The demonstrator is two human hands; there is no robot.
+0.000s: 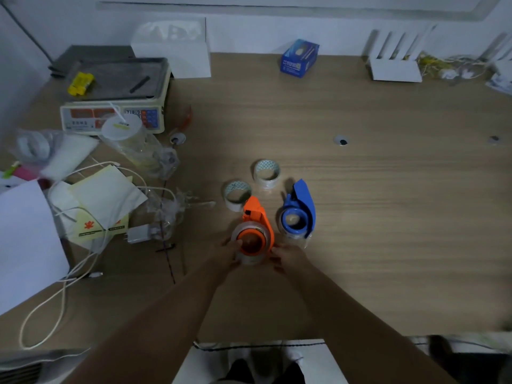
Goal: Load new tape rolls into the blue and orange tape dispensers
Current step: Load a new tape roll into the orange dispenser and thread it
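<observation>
The orange tape dispenser (256, 220) lies on the wooden table with a clear tape roll (249, 259) around its hub. My left hand (228, 252) grips the roll's left side and my right hand (288, 256) holds the dispenser's right side. The blue tape dispenser (300, 210) lies just to the right, with a clear roll on its hub. Two rolls with patterned inner cores stand behind: one (237, 194) at the left, one (266, 173) farther back.
Clutter fills the table's left side: a weighing scale (116, 103), plastic bags, papers, a white charger (138, 233) and cables. A blue box (299, 58) and a white rack (394, 59) stand at the back. The table (388, 217) stretches right.
</observation>
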